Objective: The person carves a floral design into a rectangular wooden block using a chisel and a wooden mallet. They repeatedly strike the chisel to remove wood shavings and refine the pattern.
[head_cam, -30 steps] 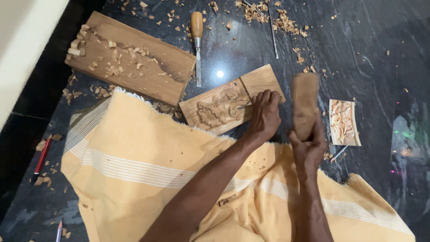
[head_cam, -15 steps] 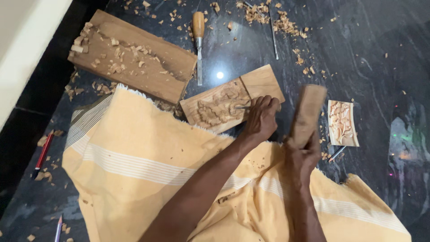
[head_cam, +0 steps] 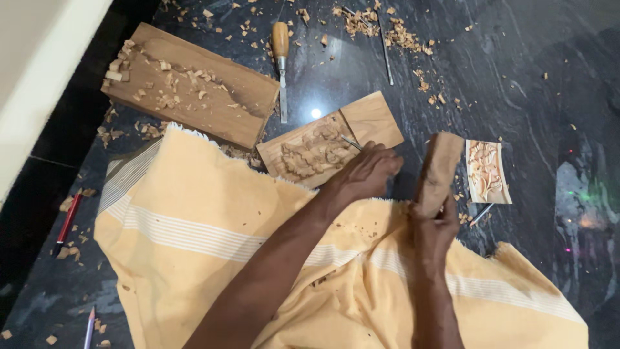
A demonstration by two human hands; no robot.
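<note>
As the head view shows it: you work over a dark stone floor (head_cam: pixel 529 77), with a yellow cloth (head_cam: pixel 194 220) across your lap.
Left hand: your left hand (head_cam: pixel 365 176) is closed around a thin chisel (head_cam: pixel 351 141), whose steel tip shows at the hand's 11 o'clock.
Right hand: your right hand (head_cam: pixel 434 229) grips the lower end of a wooden block (head_cam: pixel 440 168), which rises toward 12 o'clock.
Change: a second ago the block stood upright, just beside your left hand. It now leans with its top toward 1 o'clock and is apart from the chisel.
Meaning: judged from this, no blow is landing, and the block is off the tool between strokes.
Workpiece position: the carved panel (head_cam: pixel 323 148) lies flat at 12 o'clock of frame centre, with its near edge touching the cloth and your left hand on its right part.
Workpiece condition: pale wood, with raised relief on the left two thirds and the right end plain and smooth. The motif is too small to tell.
Surroundings: a large plank (head_cam: pixel 194 90) strewn with chips lies at 10 o'clock. A wooden-handled chisel (head_cam: pixel 281 58) lies at 11 o'clock. A small carved piece (head_cam: pixel 487 171) lies at 3 o'clock of the block.
</note>
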